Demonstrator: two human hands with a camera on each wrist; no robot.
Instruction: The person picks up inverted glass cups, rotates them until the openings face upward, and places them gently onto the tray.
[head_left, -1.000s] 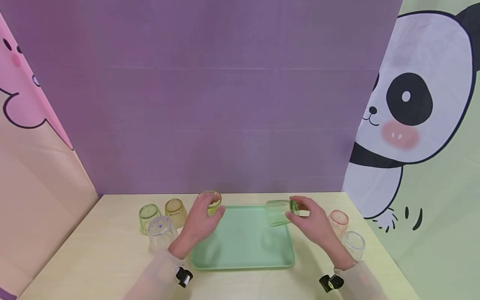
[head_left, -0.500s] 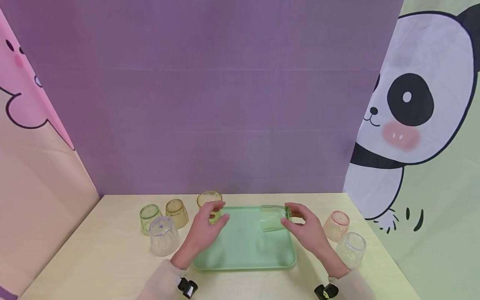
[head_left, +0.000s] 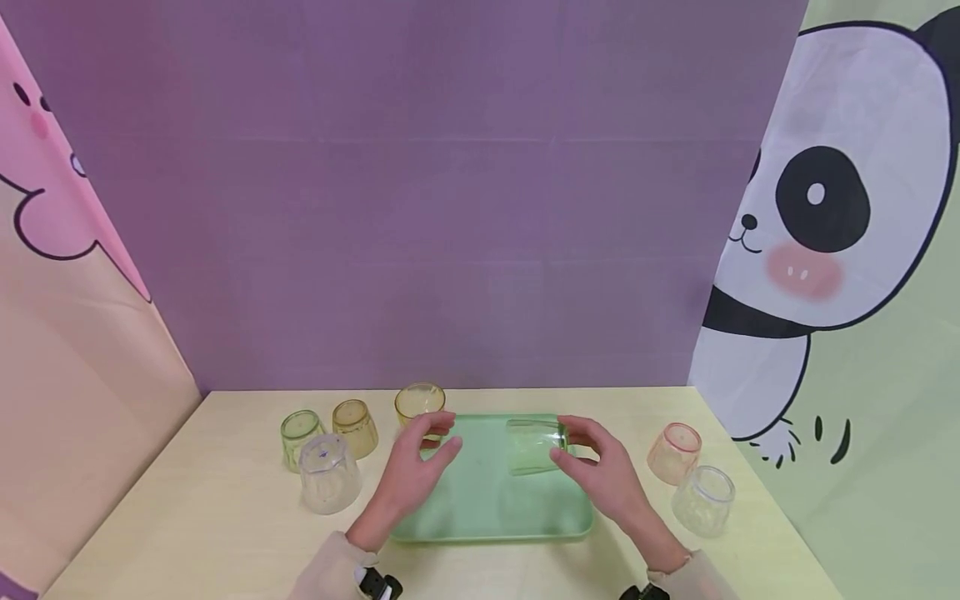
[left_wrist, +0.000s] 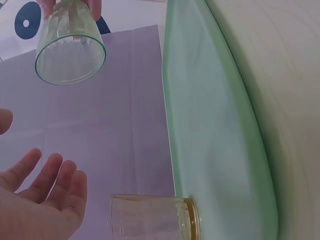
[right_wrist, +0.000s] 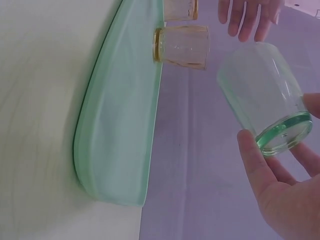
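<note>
My right hand (head_left: pixel 603 475) pinches a pale green drinking glass (head_left: pixel 534 447) near its thick base. The glass lies sideways in the air above the light green tray (head_left: pixel 487 533), its mouth towards the left. In the left wrist view that glass (left_wrist: pixel 70 55) shows its wide rim at the top. My left hand (head_left: pixel 412 475) is over the tray's left side, fingers spread and loosely bent, with nothing in them. A yellow glass (head_left: pixel 418 402) stands mouth up at the tray's back left corner, beyond the left hand and partly hidden by it.
On the table's left are upside-down glasses: green (head_left: pixel 300 440), amber (head_left: pixel 356 429) and clear (head_left: pixel 330 475). A pink glass (head_left: pixel 674 454) and a clear glass (head_left: pixel 703 500) stand upside down on the right. A purple cloth (head_left: pixel 450 208) hangs behind the table.
My right hand has brought the green glass left and nearer, further over the tray. The left hand has let go of the yellow glass and drawn back towards me; that glass stays put.
</note>
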